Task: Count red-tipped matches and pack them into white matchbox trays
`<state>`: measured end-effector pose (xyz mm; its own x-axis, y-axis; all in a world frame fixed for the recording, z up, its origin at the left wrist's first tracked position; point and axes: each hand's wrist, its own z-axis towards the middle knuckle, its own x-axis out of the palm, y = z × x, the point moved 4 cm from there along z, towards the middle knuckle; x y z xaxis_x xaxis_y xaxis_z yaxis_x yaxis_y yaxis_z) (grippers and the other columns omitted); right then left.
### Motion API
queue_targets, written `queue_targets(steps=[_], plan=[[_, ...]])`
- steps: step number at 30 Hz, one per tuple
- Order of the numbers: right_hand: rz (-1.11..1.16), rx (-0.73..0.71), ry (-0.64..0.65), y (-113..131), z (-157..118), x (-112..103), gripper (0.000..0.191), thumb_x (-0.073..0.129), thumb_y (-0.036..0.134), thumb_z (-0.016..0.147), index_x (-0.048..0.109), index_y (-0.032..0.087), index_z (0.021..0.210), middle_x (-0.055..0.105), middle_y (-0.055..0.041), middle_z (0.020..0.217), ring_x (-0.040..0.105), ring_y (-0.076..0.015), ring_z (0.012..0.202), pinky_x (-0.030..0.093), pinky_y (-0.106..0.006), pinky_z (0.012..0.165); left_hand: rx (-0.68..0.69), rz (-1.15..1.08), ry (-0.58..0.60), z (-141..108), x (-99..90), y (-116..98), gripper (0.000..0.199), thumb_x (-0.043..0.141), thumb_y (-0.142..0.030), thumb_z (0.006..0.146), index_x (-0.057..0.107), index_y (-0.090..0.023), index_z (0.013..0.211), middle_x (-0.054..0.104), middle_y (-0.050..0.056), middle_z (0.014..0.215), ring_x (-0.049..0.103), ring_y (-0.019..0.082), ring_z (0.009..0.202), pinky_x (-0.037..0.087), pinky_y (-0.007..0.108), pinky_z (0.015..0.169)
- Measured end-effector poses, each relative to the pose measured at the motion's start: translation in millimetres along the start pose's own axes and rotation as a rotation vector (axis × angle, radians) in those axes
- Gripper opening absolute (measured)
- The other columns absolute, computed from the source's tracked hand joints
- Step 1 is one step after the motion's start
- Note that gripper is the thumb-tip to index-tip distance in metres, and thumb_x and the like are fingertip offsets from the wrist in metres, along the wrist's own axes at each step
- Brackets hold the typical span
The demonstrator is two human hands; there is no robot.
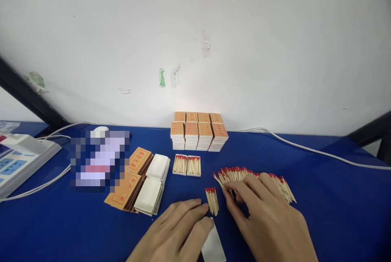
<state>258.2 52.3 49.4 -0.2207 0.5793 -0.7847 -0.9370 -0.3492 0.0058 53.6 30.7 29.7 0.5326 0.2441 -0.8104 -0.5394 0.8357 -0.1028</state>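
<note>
- Centre of the clock, with twelve towards the wall (275, 50): the small bundle of matches (212, 201), lying flat on the blue table (336, 197), red heads pointing up to twelve!
- In from eight o'clock comes the left hand (177, 229), fingers bent and close together, tips right beside the bundle; whether they touch it, I cannot tell.
- Its thumb reaches the top end of a white piece (214, 243) at six o'clock; I cannot tell whether that piece is gripped.
- Between three and four, the right hand (271, 217) arches across the big pile of matches (285, 190), which fans out around two to three.
- Right thumb and forefinger are nearly together at the pile's near-left end, a match at their tips; pinched or only touched, I cannot tell.
- Up between ten and eleven, two filled trays (187, 165) sit side by side, crammed with red heads!
- Just shy of twelve, the stack of matchboxes (198, 131), four across, two deep, orange tops showing.
- Between nine and ten, white trays (148, 194) in two piles, with orange sleeves (125, 190) just outside them.
- Farther out, a blurred patch (104, 156), then a power strip (15, 164) just past nine.
</note>
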Motion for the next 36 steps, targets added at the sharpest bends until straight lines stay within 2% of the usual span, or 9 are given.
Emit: queue_targets(steps=[2,3,5,10,22,29,32,35,36], plan=[[0.009,0.006,0.005,-0.1,0.5,0.5,0.031,0.049,0.018,0.114,0.069,0.026,0.092,0.071,-0.0037,0.086,0.065,-0.0245,0.084,0.048,-0.035,0.063,0.011,0.012,0.015,2.1,-2.4,0.1,0.051,0.034,-0.052,0.128,0.071,-0.017,0.133,0.085,0.006,0.133,0.081,0.021,0.125,0.067,0.028,0.105],[0.014,0.011,0.003,-0.4,0.7,0.7,0.032,0.049,0.018,0.114,0.069,0.026,0.091,0.071,-0.0035,0.085,0.064,-0.0243,0.084,0.048,-0.035,0.061,-0.017,0.023,-0.075,1.7,-5.1,0.7,0.055,0.028,-0.052,0.128,0.071,-0.017,0.129,0.086,0.007,0.129,0.082,0.021,0.122,0.068,0.03,0.104],[0.024,0.018,-0.005,-1.0,1.0,1.0,0.032,0.05,0.017,0.114,0.068,0.026,0.09,0.071,-0.0032,0.084,0.064,-0.0238,0.084,0.047,-0.034,0.06,-0.031,0.019,-0.098,-0.6,-1.5,-0.1,0.057,0.025,-0.051,0.128,0.071,-0.017,0.13,0.085,0.008,0.129,0.081,0.022,0.124,0.067,0.032,0.106],[0.035,0.006,-0.01,-0.2,1.0,1.4,0.033,0.05,0.018,0.115,0.068,0.027,0.088,0.069,-0.0028,0.082,0.064,-0.0241,0.084,0.048,-0.034,0.063,-0.007,0.031,-0.056,-5.5,8.0,-2.4,0.056,0.026,-0.05,0.128,0.07,-0.016,0.13,0.085,0.009,0.131,0.081,0.023,0.124,0.067,0.032,0.104],[0.018,-0.013,0.034,1.4,0.4,-0.7,0.032,0.051,0.012,0.11,0.068,0.026,0.086,0.07,-0.0036,0.08,0.066,-0.0235,0.08,0.046,-0.033,0.059,-0.055,-0.028,-0.105,-8.8,10.8,-0.2,0.054,0.03,-0.052,0.128,0.07,-0.017,0.134,0.084,0.01,0.131,0.078,0.024,0.127,0.066,0.034,0.109],[0.111,0.079,0.039,-3.8,0.1,-3.4,0.028,0.057,0.028,0.112,0.067,0.029,0.085,0.069,0.0,0.078,0.069,-0.0199,0.074,0.051,-0.03,0.055,-0.04,-0.026,-0.095,-11.3,15.6,-1.1,0.054,0.029,-0.05,0.128,0.071,-0.016,0.132,0.083,0.011,0.131,0.078,0.024,0.128,0.066,0.035,0.108],[0.166,0.121,0.069,-6.0,0.2,-3.1,0.029,0.06,0.033,0.11,0.067,0.03,0.082,0.068,0.0019,0.075,0.069,-0.018,0.066,0.053,-0.027,0.052,-0.059,-0.019,-0.148,-6.8,7.0,0.0,0.057,0.029,-0.055,0.127,0.071,-0.017,0.129,0.085,0.008,0.129,0.08,0.023,0.124,0.066,0.033,0.107],[0.21,0.155,0.101,-8.2,0.8,-2.8,0.03,0.062,0.035,0.108,0.067,0.031,0.079,0.068,0.0033,0.072,0.069,-0.0167,0.061,0.053,-0.026,0.047,-0.017,0.011,-0.094,0.9,-3.4,-0.6,0.053,0.03,-0.051,0.128,0.071,-0.017,0.127,0.086,0.007,0.129,0.083,0.022,0.12,0.068,0.03,0.103],[0.22,0.162,0.106,-9.1,1.0,-3.0,0.03,0.062,0.035,0.108,0.068,0.031,0.079,0.069,0.0035,0.072,0.069,-0.0166,0.06,0.052,-0.026,0.046,0.009,0.006,0.004,2.8,-2.3,-1.4,0.049,0.034,-0.049,0.128,0.071,-0.017,0.131,0.085,0.006,0.132,0.082,0.021,0.123,0.067,0.029,0.104]])
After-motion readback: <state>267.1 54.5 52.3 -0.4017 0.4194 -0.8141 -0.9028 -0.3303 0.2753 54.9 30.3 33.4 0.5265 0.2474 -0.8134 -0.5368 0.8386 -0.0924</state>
